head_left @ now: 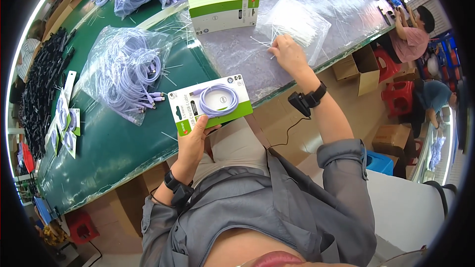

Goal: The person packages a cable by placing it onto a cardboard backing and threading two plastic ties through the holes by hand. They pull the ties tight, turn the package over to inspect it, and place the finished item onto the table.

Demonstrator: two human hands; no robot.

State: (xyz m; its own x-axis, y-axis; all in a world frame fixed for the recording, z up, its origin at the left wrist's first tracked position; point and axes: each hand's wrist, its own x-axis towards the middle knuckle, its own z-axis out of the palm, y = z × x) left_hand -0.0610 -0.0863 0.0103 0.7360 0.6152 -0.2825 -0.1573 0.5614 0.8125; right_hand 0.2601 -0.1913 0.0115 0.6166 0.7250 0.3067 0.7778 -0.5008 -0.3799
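Green worktable (114, 143) carries a clear bag of coiled lilac cables (126, 71) and a stack of green-and-white backing cards (222, 0). My left hand (194, 141) pinches a carded lilac cable (210, 103) above the table edge. My right hand (289, 54) rests, fingers curled, on a pile of clear sleeves (297, 22); whether it grips one I cannot tell.
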